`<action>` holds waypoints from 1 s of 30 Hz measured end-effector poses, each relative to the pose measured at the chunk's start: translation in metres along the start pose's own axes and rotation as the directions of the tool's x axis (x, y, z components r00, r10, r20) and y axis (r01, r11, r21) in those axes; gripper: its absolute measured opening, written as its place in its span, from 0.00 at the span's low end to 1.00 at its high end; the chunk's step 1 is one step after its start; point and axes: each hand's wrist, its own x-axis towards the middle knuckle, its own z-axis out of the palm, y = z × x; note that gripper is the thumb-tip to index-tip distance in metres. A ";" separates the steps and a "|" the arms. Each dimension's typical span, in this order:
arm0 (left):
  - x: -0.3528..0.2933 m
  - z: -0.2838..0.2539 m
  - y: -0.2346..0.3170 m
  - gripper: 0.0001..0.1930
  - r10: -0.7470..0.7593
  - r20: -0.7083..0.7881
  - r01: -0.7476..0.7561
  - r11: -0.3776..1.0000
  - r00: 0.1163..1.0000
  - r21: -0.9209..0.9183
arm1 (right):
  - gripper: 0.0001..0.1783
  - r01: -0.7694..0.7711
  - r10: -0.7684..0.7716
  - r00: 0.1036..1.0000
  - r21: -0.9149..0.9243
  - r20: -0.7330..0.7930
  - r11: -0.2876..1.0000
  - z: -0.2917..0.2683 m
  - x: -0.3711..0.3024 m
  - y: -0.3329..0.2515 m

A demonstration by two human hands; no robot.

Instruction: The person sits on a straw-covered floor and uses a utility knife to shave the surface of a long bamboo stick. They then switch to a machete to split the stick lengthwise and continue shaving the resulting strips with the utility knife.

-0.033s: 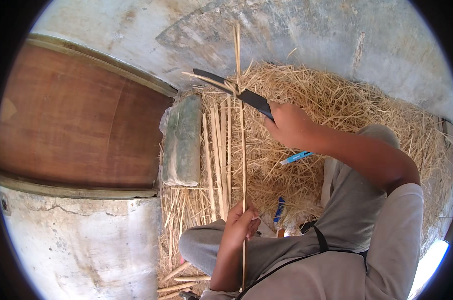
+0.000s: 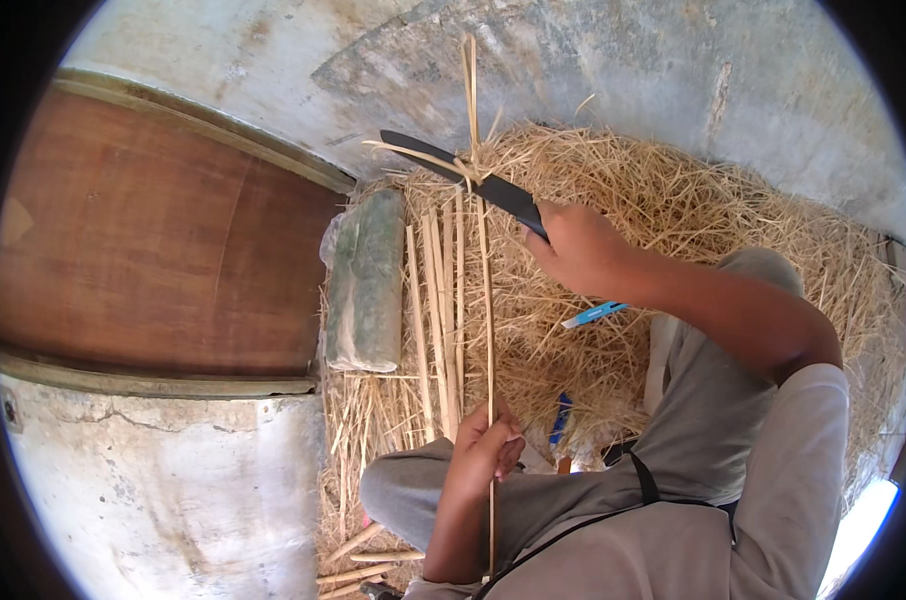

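Observation:
My left hand (image 2: 488,445) is closed around a long thin strip of wood or bamboo (image 2: 489,330), which stretches away from me toward the wall. In my right hand (image 2: 583,248) is a large knife (image 2: 513,200) with a dark, broad blade, gripped by its handle, mostly hidden in my fingers. The blade lies across the strip near its far end. There the strip is split: thin slivers point on toward the wall (image 2: 471,90), and a pale curled piece lies along the blade toward its tip.
Dry shavings (image 2: 673,210) heap along the wall. Left of the strip lie several long pale strips (image 2: 438,320) and a plastic-wrapped, greenish bundle (image 2: 365,280). A light-blue cutter (image 2: 595,314) and a dark-blue object (image 2: 560,418) rest among the shavings. A brown wooden panel (image 2: 163,240) is at the left.
The knife and the strip's split far end have shifted slightly farther away, with the blade tip a little to the left. My left hand is nearly where it was.

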 end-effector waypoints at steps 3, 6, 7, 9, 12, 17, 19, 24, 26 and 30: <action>0.000 0.001 0.002 0.08 -0.005 0.024 0.006 0.999 1.000 -0.045 | 0.16 -0.173 0.117 0.973 0.296 0.199 0.939 -0.004 0.009 0.008; 0.002 -0.001 0.008 0.08 -0.072 -0.004 0.071 0.986 0.997 -0.150 | 0.15 -0.166 0.047 0.943 0.345 0.329 0.924 0.001 0.005 0.006; 0.002 -0.003 0.008 0.08 -0.045 -0.035 0.039 0.989 0.998 -0.142 | 0.15 -0.110 -0.008 0.941 0.327 0.339 0.939 0.004 -0.001 0.003; 0.003 -0.004 0.008 0.08 0.012 -0.074 -0.021 0.993 0.997 -0.120 | 0.15 0.302 -0.285 0.921 -0.026 0.267 0.953 0.003 -0.014 -0.007; 0.005 -0.006 0.006 0.08 0.084 -0.103 -0.087 0.996 0.991 -0.022 | 0.15 0.460 -0.365 0.866 -0.257 0.343 0.850 -0.002 -0.015 -0.014; 0.000 0.005 0.004 0.07 0.065 -0.132 -0.061 0.998 0.989 0.027 | 0.13 0.107 -0.033 0.965 -0.274 0.261 0.956 -0.021 0.014 0.002; -0.001 0.008 0.006 0.08 0.082 -0.137 -0.077 0.996 0.987 0.045 | 0.13 0.204 -0.119 0.950 -0.283 0.290 0.937 -0.020 0.009 0.007; 0.006 -0.004 -0.013 0.05 0.345 -0.261 -0.214 0.881 0.902 0.423 | 0.15 0.450 -0.381 0.880 -0.243 0.285 0.859 -0.008 -0.014 -0.009; 0.005 0.003 -0.008 0.04 0.402 -0.290 -0.201 0.820 0.868 0.536 | 0.16 0.404 -0.347 0.908 -0.276 0.235 0.872 -0.008 -0.009 -0.005; 0.003 0.009 -0.006 0.11 0.502 -0.278 -0.238 0.738 0.819 0.632 | 0.16 0.518 -0.456 0.854 -0.349 0.250 0.781 -0.007 -0.021 -0.019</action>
